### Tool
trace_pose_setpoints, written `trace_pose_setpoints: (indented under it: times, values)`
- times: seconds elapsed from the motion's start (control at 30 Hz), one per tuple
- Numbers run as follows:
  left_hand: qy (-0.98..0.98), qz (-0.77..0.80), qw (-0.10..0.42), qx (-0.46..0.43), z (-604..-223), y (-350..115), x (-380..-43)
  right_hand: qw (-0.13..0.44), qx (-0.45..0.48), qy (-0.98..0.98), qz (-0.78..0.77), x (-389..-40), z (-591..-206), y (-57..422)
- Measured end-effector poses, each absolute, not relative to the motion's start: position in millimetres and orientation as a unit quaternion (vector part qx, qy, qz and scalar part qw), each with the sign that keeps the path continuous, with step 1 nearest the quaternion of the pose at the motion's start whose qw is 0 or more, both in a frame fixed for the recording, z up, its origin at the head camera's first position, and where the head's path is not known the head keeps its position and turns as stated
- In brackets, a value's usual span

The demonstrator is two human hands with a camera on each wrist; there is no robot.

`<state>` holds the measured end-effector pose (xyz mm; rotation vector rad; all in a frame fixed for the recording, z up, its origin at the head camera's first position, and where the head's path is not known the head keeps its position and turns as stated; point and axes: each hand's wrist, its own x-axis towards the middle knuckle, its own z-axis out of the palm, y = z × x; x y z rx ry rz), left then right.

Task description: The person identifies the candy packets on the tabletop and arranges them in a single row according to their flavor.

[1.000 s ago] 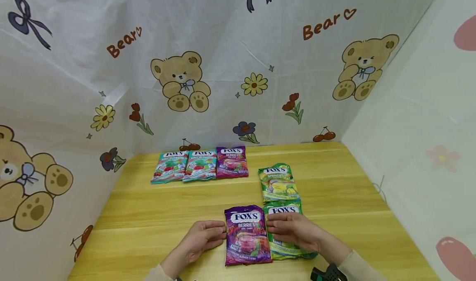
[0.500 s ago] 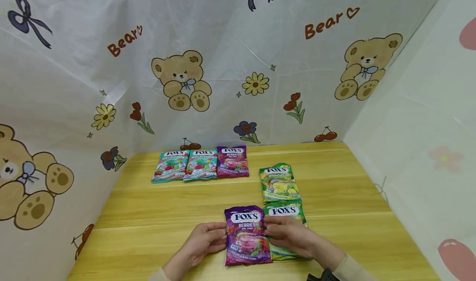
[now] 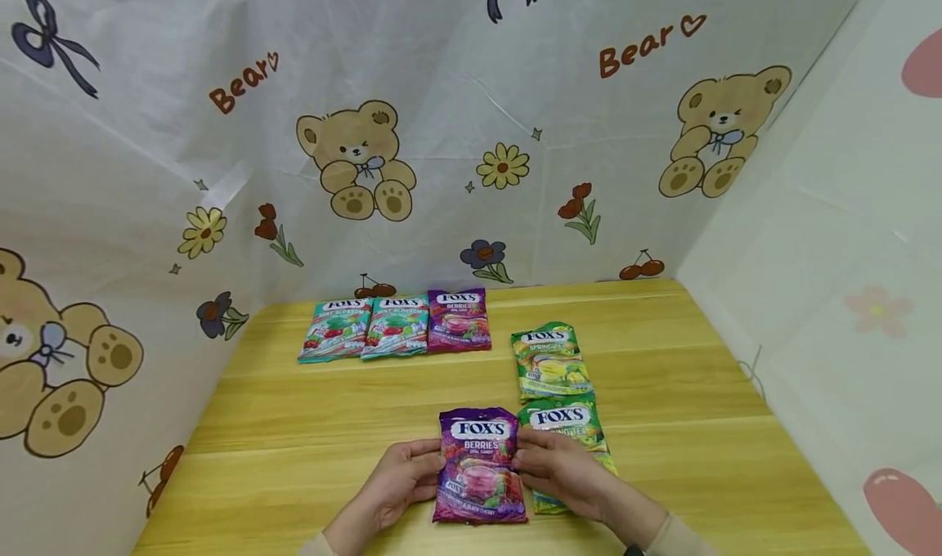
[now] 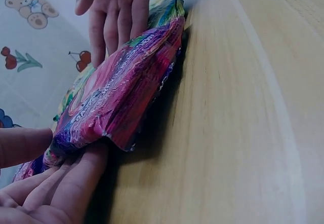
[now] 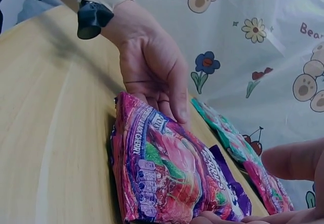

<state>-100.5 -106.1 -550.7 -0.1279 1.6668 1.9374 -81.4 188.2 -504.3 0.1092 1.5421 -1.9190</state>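
Note:
A purple FOX'S Berries candy bag (image 3: 482, 466) lies at the front of the table between both hands. My left hand (image 3: 397, 478) pinches its left edge; in the left wrist view the thumb is on top and the fingers (image 4: 76, 183) reach beneath. My right hand (image 3: 562, 470) rests against the bag's right edge, fingers mostly straight and the thumb (image 5: 288, 160) held away from it. Under that hand lies a green Spring Tea candy bag (image 3: 562, 417), partly hidden. The purple bag's near end looks raised off the table in the left wrist view.
Another green Spring Tea bag (image 3: 550, 364) lies just behind the front one. At the back left, two teal Mint Blossom bags (image 3: 336, 331) and a purple Berries bag (image 3: 459, 320) form a row. A bear-printed sheet (image 3: 441, 131) covers the walls behind the wooden table (image 3: 316, 409).
My right hand has slid left from over the green bag to the purple bag's right edge. The front purple bag has shifted slightly left; the back row has stayed put.

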Motion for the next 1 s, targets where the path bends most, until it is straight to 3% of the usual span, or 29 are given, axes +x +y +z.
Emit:
trace_pose_setpoints:
  times: [0.67,1.0]
  values:
    - [0.616,0.737,0.276,-0.037,-558.5,-110.0,-102.4,0.303,0.073,0.588,-0.746,-78.4,-504.5,178.2]
    - [0.595,0.747,0.294,-0.044,-558.3,-109.5,-100.8,0.299,0.068,0.562,-0.769,-73.4,-516.7,168.2]
